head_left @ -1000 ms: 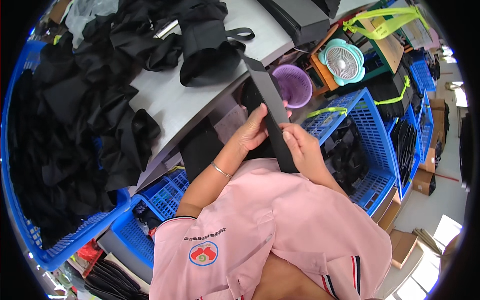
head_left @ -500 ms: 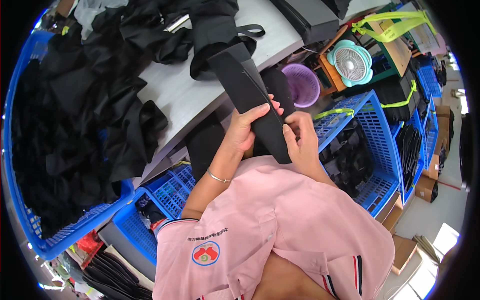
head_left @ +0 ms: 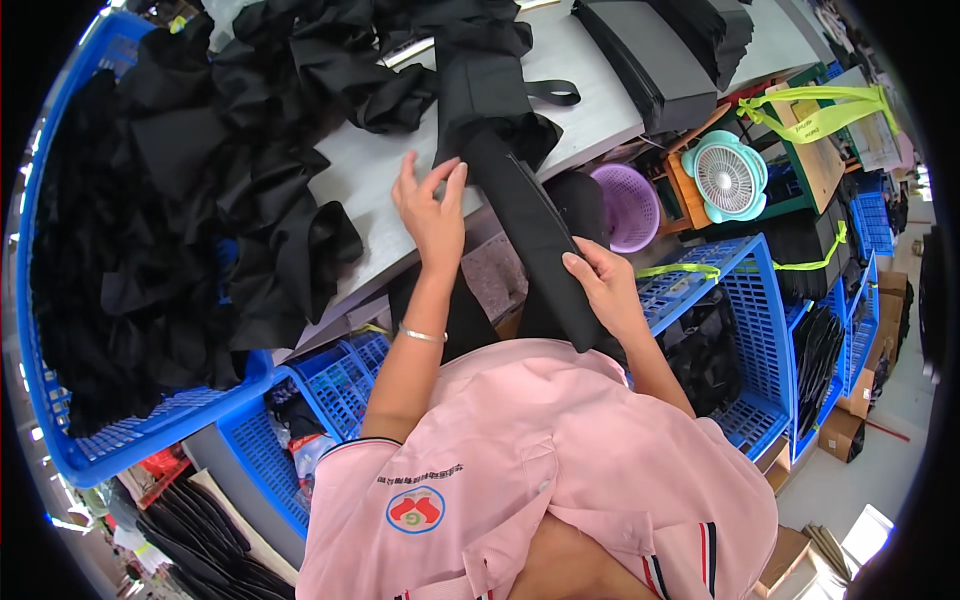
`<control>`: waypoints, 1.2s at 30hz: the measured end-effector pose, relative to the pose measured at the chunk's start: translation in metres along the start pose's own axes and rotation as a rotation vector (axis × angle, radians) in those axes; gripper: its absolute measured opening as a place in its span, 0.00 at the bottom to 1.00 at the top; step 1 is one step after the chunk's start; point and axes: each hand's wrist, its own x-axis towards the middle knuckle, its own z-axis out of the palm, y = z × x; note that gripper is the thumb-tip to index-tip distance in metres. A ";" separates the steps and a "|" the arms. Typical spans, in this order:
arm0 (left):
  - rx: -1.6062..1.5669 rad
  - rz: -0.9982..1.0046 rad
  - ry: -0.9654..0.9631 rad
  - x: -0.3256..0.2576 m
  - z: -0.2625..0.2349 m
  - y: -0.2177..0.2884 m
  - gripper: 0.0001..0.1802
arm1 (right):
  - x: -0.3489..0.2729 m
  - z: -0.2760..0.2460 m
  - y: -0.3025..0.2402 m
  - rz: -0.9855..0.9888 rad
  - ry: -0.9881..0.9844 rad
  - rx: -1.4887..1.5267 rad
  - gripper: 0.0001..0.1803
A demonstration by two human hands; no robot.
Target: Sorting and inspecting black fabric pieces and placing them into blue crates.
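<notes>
Left hand (head_left: 432, 212) now off upright strip (head_left: 535, 235)

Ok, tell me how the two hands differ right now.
The left hand is raised over the grey table, fingers spread and holding nothing; the right hand sits lower, off the table edge, gripping the long black fabric piece. The left wrist wears a thin bracelet; the right wrist shows none. Both are bare and close to that same black piece.
</notes>
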 end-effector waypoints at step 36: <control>-0.233 0.262 -0.195 -0.042 -0.028 0.084 0.40 | 0.076 0.034 -0.042 0.117 0.031 1.139 0.23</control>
